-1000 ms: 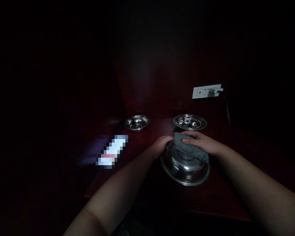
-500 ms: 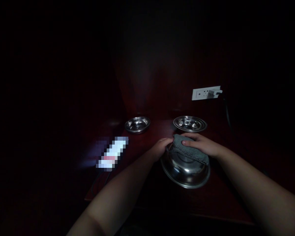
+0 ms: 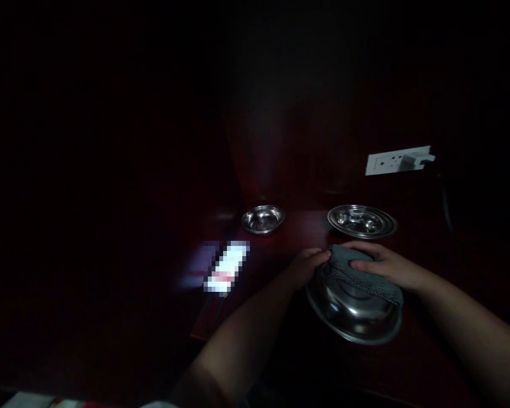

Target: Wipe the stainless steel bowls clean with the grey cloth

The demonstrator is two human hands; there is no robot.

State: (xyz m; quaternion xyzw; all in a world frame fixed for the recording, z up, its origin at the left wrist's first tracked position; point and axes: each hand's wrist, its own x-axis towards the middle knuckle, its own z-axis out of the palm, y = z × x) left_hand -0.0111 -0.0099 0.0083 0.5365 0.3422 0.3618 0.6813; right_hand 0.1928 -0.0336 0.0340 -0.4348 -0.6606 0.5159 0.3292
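A shiny steel bowl (image 3: 357, 317) is tilted with its rounded underside facing me, above the near part of the dark red table. My left hand (image 3: 309, 265) grips the bowl's far left edge, its thumb beside the cloth. Under my right hand (image 3: 380, 263) a folded grey-green cloth (image 3: 361, 279) lies pressed against the bowl's underside. The right fingers are curled over the cloth, and part of them is hidden behind it. Just beyond the hands stands a stack of steel bowls (image 3: 362, 221).
Another steel bowl (image 3: 263, 220) sits at the back left of the table. A lit phone-like screen (image 3: 228, 267), blurred out, lies at the left edge with a cable near it. On the back wall is a socket plate (image 3: 397, 160) with a white plug and hanging cord. The surroundings are very dark.
My view has turned left, so everything appears further right. Both hands keep their hold on the bowl and cloth, with little visible movement between them.
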